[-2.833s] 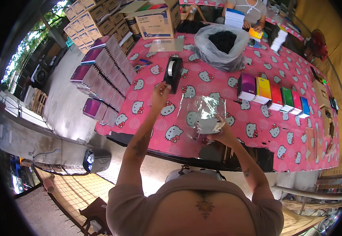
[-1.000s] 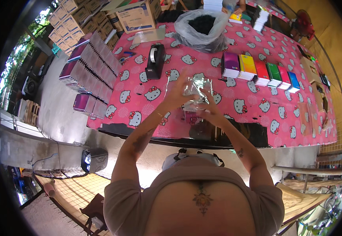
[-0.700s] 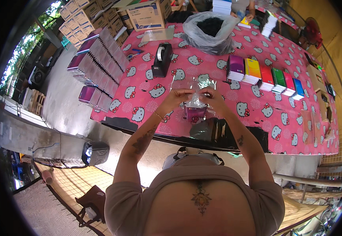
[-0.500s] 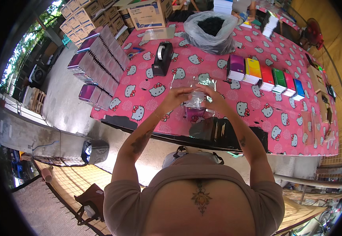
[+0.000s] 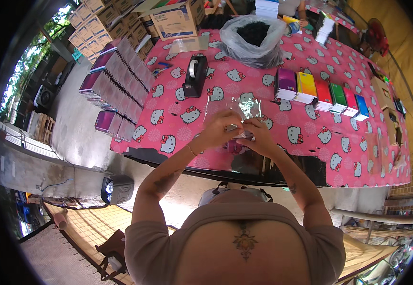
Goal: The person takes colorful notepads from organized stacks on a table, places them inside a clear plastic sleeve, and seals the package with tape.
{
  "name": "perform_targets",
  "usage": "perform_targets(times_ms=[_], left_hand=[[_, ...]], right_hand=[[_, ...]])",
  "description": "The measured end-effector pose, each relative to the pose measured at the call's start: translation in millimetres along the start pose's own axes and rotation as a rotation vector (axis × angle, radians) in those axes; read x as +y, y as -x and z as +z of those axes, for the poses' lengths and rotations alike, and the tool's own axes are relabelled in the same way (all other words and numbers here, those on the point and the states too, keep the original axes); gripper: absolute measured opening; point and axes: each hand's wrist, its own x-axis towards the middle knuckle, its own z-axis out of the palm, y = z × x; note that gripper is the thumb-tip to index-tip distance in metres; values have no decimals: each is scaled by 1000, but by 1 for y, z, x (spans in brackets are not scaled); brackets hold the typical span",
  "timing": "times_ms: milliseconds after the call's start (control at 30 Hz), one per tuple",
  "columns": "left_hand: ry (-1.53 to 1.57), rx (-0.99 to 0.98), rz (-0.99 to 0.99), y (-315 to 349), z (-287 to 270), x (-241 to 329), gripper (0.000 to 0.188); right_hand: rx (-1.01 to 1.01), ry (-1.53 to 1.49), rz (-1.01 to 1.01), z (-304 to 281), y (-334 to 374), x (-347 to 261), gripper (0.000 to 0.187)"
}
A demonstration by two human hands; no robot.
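Near the table's front edge my left hand [image 5: 221,128] and my right hand [image 5: 259,136] are close together, fingers bent and pinching. Clear plastic film [image 5: 247,107] shows glare just beyond them, and crinkled plastic shows between the fingertips. Below the hands a small purple item [image 5: 235,147] is partly visible; it seems to lie under or inside the plastic, and I cannot tell which. My fingers hide most of what is pinched. Beyond my left hand stands a black tape dispenser [image 5: 195,78].
A row of coloured spiral notebooks [image 5: 306,88] stands at right. Taller stacks of purple notebooks [image 5: 116,88] line the left edge. At the back are a plastic bag [image 5: 235,40] of black coils, a cardboard box [image 5: 178,21] and another person's hand [image 5: 303,23].
Both hands have come nearer to me and closer together, with fingers more curled over the plastic. The crinkled plastic and purple item are now more covered.
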Motion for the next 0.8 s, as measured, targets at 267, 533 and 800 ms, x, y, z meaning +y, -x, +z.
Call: perform_targets(times_ms=[267,533,800], left_hand=[[-92,-39,-61,18,0,-11,30],[-96,-60,-320,0,7,-20,21],[32,-150,-425,0,17,-68,42]], right_hand=[[-130,73,-11,-5,-10,-3,24],[-146,-58,348,-2,-14,-13,38],[101,-463,500,17,-2,27,48]])
